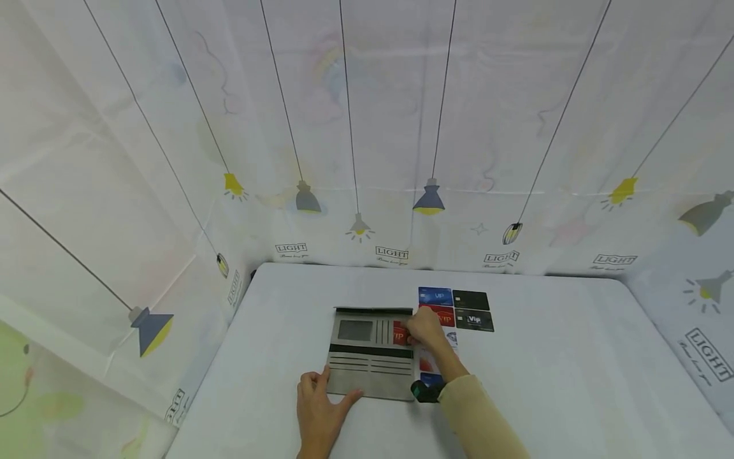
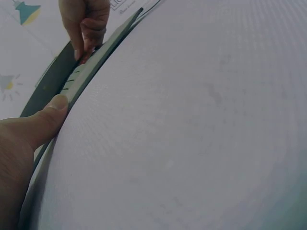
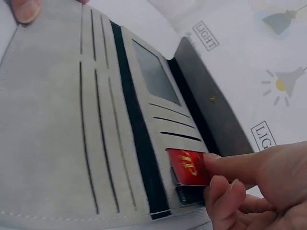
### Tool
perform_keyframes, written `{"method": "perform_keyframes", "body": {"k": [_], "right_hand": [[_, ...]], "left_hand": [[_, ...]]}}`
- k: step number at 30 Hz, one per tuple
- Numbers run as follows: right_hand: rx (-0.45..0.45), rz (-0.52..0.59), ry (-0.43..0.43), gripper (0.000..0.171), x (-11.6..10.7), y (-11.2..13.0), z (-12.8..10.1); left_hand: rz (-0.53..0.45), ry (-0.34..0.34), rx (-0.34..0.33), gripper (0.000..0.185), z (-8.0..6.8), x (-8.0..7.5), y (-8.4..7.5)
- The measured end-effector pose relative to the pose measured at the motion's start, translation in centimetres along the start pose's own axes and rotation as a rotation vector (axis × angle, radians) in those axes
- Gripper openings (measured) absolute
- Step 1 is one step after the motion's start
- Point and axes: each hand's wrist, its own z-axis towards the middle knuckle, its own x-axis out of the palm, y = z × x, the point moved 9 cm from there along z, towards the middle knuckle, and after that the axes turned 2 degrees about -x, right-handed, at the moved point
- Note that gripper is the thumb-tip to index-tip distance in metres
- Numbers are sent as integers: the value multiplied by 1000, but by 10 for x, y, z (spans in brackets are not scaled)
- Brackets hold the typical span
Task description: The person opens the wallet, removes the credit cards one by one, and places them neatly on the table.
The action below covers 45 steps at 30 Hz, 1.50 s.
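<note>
A grey long wallet (image 1: pixel 373 376) lies unfolded on the table, with card slots, a clear window (image 1: pixel 355 330) and a dark band across its middle. My right hand (image 1: pixel 425 328) pinches a red VIP card (image 3: pixel 188 166) between thumb and fingers at the slots beside the window. Below that card, a dark piece (image 3: pixel 189 195) shows at the wallet's edge. My left hand (image 1: pixel 321 408) rests at the wallet's near left corner, thumb (image 2: pixel 58 101) pressing by the near edge and a finger along the left side.
Right of the wallet lie a blue VIP card (image 1: pixel 435 296), a black card (image 1: pixel 471 300), another red VIP card (image 1: pixel 444 315) and a dark Vip card (image 1: pixel 473 320). More cards, such as a blue one (image 1: pixel 431 379), are partly covered by my right arm. Lamp-print sheeting (image 1: pixel 390 127) surrounds the white table (image 1: pixel 562 370).
</note>
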Motion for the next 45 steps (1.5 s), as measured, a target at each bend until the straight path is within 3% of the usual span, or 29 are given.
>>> {"method": "perform_keyframes", "body": {"k": [8,16,23,32,45], "right_hand": [[-7,9,-25,17,1,-4,-4],[12,-8,-26,25,-4,-10,-2],[45,44,-20,16,-14,-20,-3],[65,-11,-12,18,-26,-25,-6],[-3,91,-46,26,-26,-31,-13]], "left_hand": [[2,-22,17,97,0,-1,0],[10,-55,41,94,-1,-4,-3],[9,-37,34,96,0,-3,-4],[10,-37,32,96,0,-3,-3],[14,-52,49,94,-2,-3,-4]]}}
